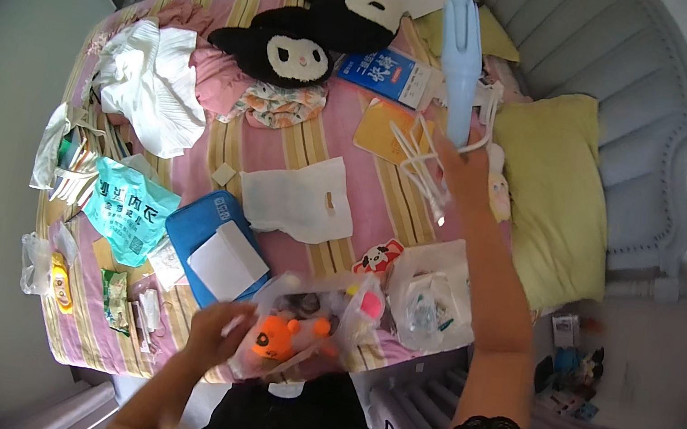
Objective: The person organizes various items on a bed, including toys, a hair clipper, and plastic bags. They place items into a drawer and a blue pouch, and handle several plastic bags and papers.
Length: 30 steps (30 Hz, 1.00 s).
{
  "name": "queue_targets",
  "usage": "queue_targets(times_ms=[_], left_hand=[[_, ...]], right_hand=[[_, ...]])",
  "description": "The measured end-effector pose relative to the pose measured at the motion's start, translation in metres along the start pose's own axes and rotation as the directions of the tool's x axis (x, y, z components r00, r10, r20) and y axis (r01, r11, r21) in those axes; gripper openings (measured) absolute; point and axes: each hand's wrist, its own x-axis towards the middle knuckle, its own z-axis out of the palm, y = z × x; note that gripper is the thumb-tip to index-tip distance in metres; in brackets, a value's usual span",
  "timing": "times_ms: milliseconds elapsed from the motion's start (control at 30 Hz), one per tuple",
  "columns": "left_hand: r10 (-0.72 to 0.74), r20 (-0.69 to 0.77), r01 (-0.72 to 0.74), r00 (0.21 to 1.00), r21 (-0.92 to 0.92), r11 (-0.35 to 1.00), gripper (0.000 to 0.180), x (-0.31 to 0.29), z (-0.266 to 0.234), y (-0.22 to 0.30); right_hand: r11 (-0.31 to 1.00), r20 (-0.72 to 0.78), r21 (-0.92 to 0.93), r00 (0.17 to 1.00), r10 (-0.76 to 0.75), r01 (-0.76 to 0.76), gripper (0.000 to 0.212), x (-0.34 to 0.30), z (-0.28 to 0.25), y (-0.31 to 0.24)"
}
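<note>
My right hand (459,166) is raised over the bed, closed around the lower end of a long light-blue device (459,51). Its exact kind is unclear. A white cord (418,159) hangs in loops from that hand. Low in the view, my left hand (220,331) is at the left edge of a translucent plastic bag (321,289), fingers bent towards it; blur hides whether they grip it. Inside the bag lies an orange plush toy (276,338) among darker items. To its right stands a whitish bag (443,329) with clear plastic pieces, beside a red-and-white dog-faced item (379,258).
On the striped bed lie a blue case (200,221) with white sheets, a white plastic bag (300,198), a turquoise bag (128,209), black-and-white plush cushions (293,59), a blue book (387,72) and an orange booklet (381,129). Green pillows (550,187) lean by the grey headboard (652,131).
</note>
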Motion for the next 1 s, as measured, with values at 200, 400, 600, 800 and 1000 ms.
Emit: queue_targets(times_ms=[200, 400, 600, 800, 1000], left_hand=[[0.021, -0.099, -0.076, 0.995, -0.595, 0.8, 0.041, 0.089, -0.088, 0.102], [-0.031, -0.21, -0.18, 0.977, -0.896, 0.405, 0.029, 0.11, -0.167, 0.135], [0.038, -0.398, -0.382, 0.917, -0.844, 0.377, 0.029, 0.086, -0.259, 0.091], [0.012, -0.583, -0.578, 0.812, -0.803, 0.145, 0.025, 0.051, -0.343, 0.095], [-0.209, -0.49, -0.517, 0.846, -0.85, -0.1, 0.029, 0.043, -0.361, 0.103]], right_hand=[[0.871, 0.215, -0.283, 0.911, -0.351, 0.402, 0.023, -0.095, 0.079, -0.169], [0.864, 0.415, -0.208, 0.842, -0.346, 0.458, 0.025, -0.177, 0.195, -0.235], [0.966, 0.27, 0.246, 0.952, -0.143, 0.076, 0.028, -0.216, 0.195, -0.255], [0.989, 0.267, 0.143, 0.962, -0.064, 0.026, 0.038, -0.228, 0.142, -0.29], [0.578, 0.236, -0.72, 0.918, -0.318, 0.385, 0.035, -0.193, 0.137, -0.262]])
